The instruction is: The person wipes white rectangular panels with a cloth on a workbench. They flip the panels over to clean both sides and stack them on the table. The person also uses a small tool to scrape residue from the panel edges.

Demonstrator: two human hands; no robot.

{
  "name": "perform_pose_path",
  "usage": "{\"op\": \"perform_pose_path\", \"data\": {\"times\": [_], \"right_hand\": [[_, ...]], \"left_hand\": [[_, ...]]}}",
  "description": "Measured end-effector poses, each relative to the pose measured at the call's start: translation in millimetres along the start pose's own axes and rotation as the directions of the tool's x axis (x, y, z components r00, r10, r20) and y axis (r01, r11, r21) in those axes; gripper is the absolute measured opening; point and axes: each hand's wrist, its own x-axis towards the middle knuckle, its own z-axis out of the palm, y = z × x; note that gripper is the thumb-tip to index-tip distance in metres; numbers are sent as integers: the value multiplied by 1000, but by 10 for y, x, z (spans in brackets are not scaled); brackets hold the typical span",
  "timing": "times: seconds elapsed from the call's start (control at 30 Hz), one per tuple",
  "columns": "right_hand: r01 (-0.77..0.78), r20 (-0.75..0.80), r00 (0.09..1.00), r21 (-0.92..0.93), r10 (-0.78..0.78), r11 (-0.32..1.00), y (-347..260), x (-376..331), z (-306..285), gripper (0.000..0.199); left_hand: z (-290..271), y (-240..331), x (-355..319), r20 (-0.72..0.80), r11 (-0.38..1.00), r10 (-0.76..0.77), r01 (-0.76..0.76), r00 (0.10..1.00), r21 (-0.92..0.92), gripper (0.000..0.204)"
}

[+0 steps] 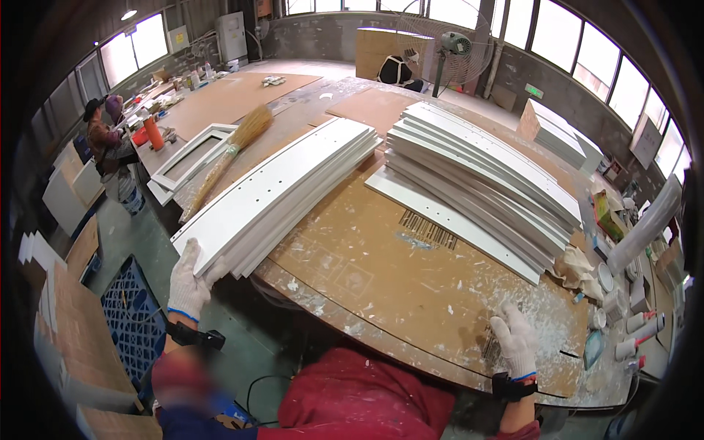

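White boards (281, 176) seem under positioning: left hand (189, 286) pinches their near end, right hand (515, 340) spreads loosely over the worktable (396, 315); next move needs even support.

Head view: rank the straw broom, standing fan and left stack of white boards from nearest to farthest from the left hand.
From the left hand:
1. Left stack of white boards: touched at its near end.
2. Straw broom: farther ahead, along the stack's left.
3. Standing fan: far beyond, toward the right.
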Motion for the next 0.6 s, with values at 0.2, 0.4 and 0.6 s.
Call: {"op": "perform_pose_path", "data": {"times": [0.2, 0.4, 0.6], "right_hand": [[166, -85, 983, 62, -160, 984, 266, 73, 86, 46], [101, 3, 995, -42, -101, 994, 121, 77, -179, 49], [250, 221, 949, -102, -223, 963, -623, 875, -147, 55]], "left_hand": [[-96, 152, 141, 52, 986, -111, 103, 993, 135, 39], [-306, 91, -24, -88, 990, 94, -83, 992, 116, 36], [-769, 117, -93, -195, 981, 18, 20, 981, 191, 34]]}}
